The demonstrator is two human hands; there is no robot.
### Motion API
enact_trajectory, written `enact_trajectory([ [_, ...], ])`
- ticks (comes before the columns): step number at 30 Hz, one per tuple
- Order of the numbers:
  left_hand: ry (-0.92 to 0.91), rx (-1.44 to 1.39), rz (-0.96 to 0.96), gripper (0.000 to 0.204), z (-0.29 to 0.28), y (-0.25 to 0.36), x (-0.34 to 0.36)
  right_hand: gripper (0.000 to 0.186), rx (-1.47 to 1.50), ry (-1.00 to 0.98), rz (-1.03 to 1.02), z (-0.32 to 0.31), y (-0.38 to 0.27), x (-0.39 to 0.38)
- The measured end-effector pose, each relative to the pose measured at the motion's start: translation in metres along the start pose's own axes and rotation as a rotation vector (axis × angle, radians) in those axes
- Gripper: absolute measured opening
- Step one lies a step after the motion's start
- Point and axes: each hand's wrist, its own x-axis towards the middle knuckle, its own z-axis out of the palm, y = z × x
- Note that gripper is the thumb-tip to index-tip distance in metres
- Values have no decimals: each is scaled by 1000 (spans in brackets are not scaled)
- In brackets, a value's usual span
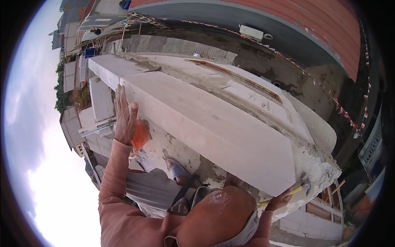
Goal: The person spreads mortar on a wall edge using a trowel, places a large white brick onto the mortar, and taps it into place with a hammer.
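Observation:
A long white lightweight concrete block [205, 117] lies on top of a wall, end to end with another white block [119, 66] at its far left. My left hand [124, 117] rests flat against the near side of the long block, close to that joint, fingers stretched upward and holding nothing. At the right end of the block, my right hand [279, 201] is closed around the yellow handle [295, 190] of a tool. The tool's grey metal head [305, 182] shows by the wall's rough end, but its exact kind is unclear.
An orange bucket [140, 135] stands behind my left hand. Grey mortar [242, 108] runs along the blocks' far side. Below is a mortar-stained floor [164, 144] with my sandalled foot [177, 169]. Past the wall, red-and-white bunting [288, 60] crosses a lower yard [296, 82].

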Motion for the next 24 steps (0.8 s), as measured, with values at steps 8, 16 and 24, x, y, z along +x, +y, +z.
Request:
enact_trajectory([
  [8,-54,5,-56,79,25,-13,2,68,-188,-20,-179,-5,28,13],
  [16,107,-260,-247,93,44,-6,7,66,-237,-70,-325,11,-7,31],
  [24,522,-1568,-475,69,96,2,19,65,-282,-121,-453,28,-22,55],
])
